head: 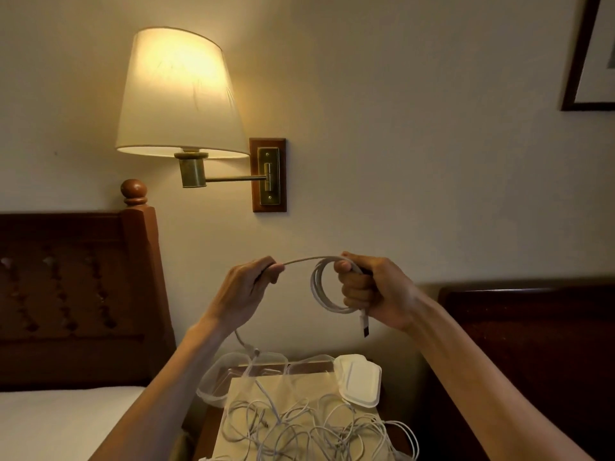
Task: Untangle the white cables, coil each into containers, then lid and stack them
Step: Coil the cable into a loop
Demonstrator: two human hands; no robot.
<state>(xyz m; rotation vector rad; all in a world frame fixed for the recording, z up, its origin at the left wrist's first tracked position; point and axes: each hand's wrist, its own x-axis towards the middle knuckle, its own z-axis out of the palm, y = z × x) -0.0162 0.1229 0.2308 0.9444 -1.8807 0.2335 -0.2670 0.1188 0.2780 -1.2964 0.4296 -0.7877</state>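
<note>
I hold a white cable (319,287) up in front of the wall. My right hand (376,291) grips a small coil of it, with the USB plug (365,326) hanging below the fist. My left hand (246,287) pinches the free run of the same cable, which trails down behind the wrist to the nightstand. Down there a tangle of white cables (309,427) lies on a beige sheet. Clear plastic containers (219,377) stand at the back of it. A stack of white lids (359,377) sits to their right.
A lit wall lamp (179,94) hangs above on a brass arm. A bed with a dark wooden headboard (76,287) is on the left, another dark headboard (532,327) on the right. A framed picture (592,54) hangs at top right.
</note>
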